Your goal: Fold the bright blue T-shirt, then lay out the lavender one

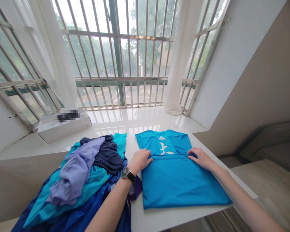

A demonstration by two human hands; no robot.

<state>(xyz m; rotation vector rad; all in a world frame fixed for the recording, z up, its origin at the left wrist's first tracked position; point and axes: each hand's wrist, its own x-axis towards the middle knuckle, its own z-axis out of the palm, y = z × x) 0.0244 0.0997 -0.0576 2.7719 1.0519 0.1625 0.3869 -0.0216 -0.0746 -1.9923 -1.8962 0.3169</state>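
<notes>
Fingers of the left hand (140, 160) open and flat on the folded edge of a bright blue T-shirt (181, 185), with no grip; fingers of the right hand (200, 158) spread and equally ungripping on the same fold, at its other end. T-shirt folded across its middle, flat on a white tabletop (137, 216), white print showing above the fold. On the left wrist, a black-strapped wristwatch (127, 174). Just beside it, a heaped pile of clothes (87, 180) in lavender, navy and teal. Farther off, a white box (65, 130) on a white windowsill (125, 117), below barred windows (116, 54) and sheer curtains (181, 64).
</notes>
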